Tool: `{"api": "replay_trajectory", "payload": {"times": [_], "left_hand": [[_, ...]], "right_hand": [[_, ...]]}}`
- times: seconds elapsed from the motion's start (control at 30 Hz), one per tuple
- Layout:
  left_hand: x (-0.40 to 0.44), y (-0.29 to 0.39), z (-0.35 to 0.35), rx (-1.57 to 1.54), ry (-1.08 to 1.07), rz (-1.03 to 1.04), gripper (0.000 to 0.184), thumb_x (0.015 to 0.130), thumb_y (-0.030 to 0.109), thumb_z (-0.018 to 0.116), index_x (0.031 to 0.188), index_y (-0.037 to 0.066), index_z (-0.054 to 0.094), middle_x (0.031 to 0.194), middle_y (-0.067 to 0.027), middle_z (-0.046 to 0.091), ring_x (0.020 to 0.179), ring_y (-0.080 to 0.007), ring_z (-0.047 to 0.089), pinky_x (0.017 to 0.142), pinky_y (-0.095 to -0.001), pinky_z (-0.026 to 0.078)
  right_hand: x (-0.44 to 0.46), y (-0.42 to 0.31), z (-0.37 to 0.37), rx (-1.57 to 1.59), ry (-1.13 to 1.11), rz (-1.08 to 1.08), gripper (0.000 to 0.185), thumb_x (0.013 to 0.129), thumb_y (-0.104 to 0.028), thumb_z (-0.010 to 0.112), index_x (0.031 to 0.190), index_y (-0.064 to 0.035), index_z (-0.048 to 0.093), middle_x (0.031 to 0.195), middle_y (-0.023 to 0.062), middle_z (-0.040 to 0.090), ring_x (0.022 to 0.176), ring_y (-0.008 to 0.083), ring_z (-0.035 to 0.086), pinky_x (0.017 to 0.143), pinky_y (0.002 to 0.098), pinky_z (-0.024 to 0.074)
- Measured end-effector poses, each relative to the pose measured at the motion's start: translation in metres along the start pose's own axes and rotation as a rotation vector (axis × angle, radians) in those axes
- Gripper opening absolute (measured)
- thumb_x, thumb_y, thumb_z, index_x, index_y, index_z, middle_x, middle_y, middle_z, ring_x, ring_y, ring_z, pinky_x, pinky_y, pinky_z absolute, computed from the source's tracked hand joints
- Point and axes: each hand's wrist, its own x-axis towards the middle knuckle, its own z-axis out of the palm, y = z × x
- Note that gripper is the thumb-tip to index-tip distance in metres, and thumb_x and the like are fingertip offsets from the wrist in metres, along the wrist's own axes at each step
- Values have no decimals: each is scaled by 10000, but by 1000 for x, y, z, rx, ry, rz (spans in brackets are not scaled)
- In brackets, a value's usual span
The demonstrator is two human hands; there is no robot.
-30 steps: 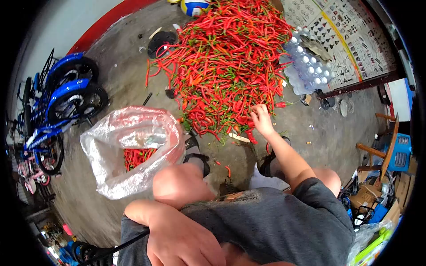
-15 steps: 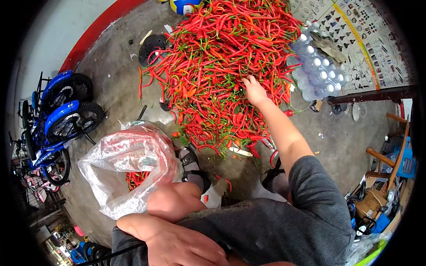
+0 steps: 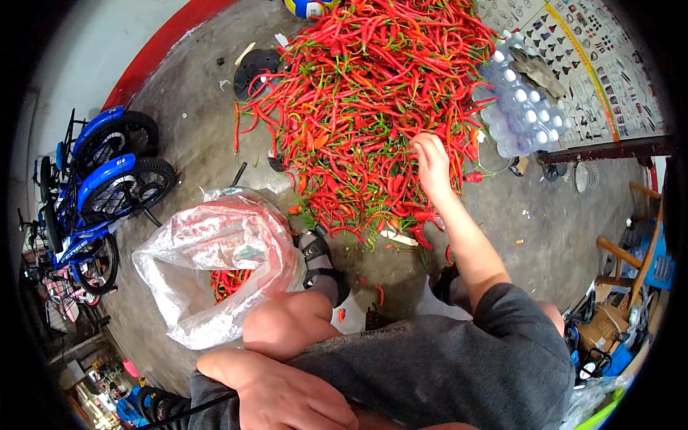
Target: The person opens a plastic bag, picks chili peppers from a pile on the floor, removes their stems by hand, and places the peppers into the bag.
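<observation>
Red chili peppers with green stems lie in a large pile [image 3: 373, 107] on the floor. My right hand [image 3: 431, 159] reaches over the pile's lower right part, its fingers bent down toward the peppers; whether a pepper is between them is hidden. My left hand [image 3: 294, 394] rests low against my body near my knee, its back up and its fingertips out of sight. Left of my foot stands an open clear plastic bag [image 3: 186, 287], with some red peppers [image 3: 228, 283] visible inside.
Blue bicycles [image 3: 107, 183] stand at the left. Wrapped bottles [image 3: 522, 111] lie right of the pile, beside a printed board [image 3: 609, 79]. A wooden chair [image 3: 631, 261] and cardboard [image 3: 602, 326] are at the right. A ball [image 3: 307, 7] is at the top.
My right hand moved up over the pile, then slightly right and down again. The camera view has shifted. My left hand has stayed by my body.
</observation>
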Motion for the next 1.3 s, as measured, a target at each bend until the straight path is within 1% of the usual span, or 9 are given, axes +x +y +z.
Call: {"api": "replay_trajectory", "payload": {"times": [0.07, 0.1, 0.23, 0.43, 0.73, 1.2, 1.23, 1.27, 1.3], "left_hand": [[-1, 0, 5, -12, -12, -8, 377, 844, 404, 552, 937, 42, 601, 857, -139, 555, 695, -297, 531, 639, -390, 457], [-1, -3, 10, 19, 38, 47, 378, 845, 405, 552, 937, 40, 599, 854, -139, 553, 694, -297, 535, 632, -378, 460], [-4, 1, 17, 64, 42, 103, 389, 839, 412, 560, 933, 37, 598, 876, -146, 543, 711, -297, 545, 614, -352, 463], [-11, 12, 20, 39, -107, 67, 410, 823, 427, 579, 953, 38, 606, 931, -167, 544, 765, -303, 553, 625, -362, 469], [-13, 9, 21, 27, -69, 110, 436, 800, 408, 619, 976, 10, 599, 1010, -186, 557, 835, -331, 543, 759, -418, 447], [-14, 7, 8, -84, -158, 161, 468, 800, 374, 631, 1042, -24, 584, 992, -209, 540, 776, -318, 578, 657, -396, 480], [-17, 6, 6, -116, -152, 166, 489, 797, 371, 636, 1070, -29, 575, 1032, -203, 528, 784, -328, 578, 665, -396, 480], [-22, 6, -16, 4, -136, 65, 300, 785, 237, 617, 955, -7, 582, 989, -151, 533, 794, -287, 558, 674, -373, 459], [-28, -1, -25, 235, 237, -16, 328, 794, 220, 605, 1022, -6, 539, 1005, -130, 535, 820, -256, 556, 701, -345, 458]], "right_hand": [[-13, -17, -3, 585, 101, 441, 170, 918, -112, 448, 928, 19, 556, 937, 94, 559, 830, 193, 585, 736, 307, 481], [-19, -24, -4, 745, 137, 491, 222, 951, -168, 389, 959, 4, 530, 977, 90, 558, 841, 158, 577, 745, 299, 482], [-37, -49, -7, 1218, 312, 637, 203, 951, -184, 382, 934, -18, 497, 994, 120, 560, 805, 176, 576, 735, 299, 470], [-46, -77, -17, 1264, 186, 681, 198, 949, -174, 385, 933, -17, 504, 923, 94, 567, 752, 167, 585, 677, 282, 473], [-39, -101, -29, 1260, 70, 625, 215, 949, -188, 392, 936, -12, 513, 913, 105, 580, 715, 152, 576, 648, 268, 460], [-37, -108, -32, 1268, 8, 664, 210, 949, -171, 381, 918, -14, 516, 882, 86, 587, 681, 122, 558, 633, 256, 457], [-36, -112, -33, 1267, 7, 664, 210, 949, -171, 381, 918, -14, 516, 882, 86, 587, 681, 122, 558, 633, 256, 457], [-35, -119, -34, 1215, -31, 653, 216, 950, -168, 374, 920, -12, 520, 876, 82, 584, 684, 120, 558, 637, 255, 459], [-33, -124, -35, 1163, -67, 641, 222, 952, -165, 367, 923, -10, 523, 870, 77, 582, 687, 118, 558, 640, 254, 461]]}}
